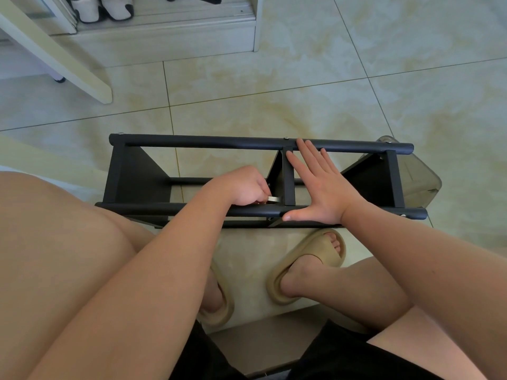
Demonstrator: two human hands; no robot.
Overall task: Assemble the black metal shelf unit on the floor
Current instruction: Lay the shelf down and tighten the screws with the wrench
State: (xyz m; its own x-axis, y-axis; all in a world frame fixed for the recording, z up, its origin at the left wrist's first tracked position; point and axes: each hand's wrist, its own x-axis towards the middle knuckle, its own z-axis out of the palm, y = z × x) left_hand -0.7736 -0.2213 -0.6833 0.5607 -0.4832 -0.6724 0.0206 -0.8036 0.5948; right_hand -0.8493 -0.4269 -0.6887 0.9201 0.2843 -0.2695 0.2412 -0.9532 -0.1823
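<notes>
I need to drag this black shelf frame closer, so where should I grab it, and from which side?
Probably the near round rail, from above, on its bare stretch left of the left hand: it lies level, is slim enough to wrap, and has open space beneath.

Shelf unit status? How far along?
Done: black frame joined, both long rails, end panels and middle crosspiece in place, screw heads on the far rail. In hand: left hand grips a small silver tool at the crosspiece's near joint; right hand lies flat, steadying. Left: likely finishing that joint; no loose parts in view.
</notes>
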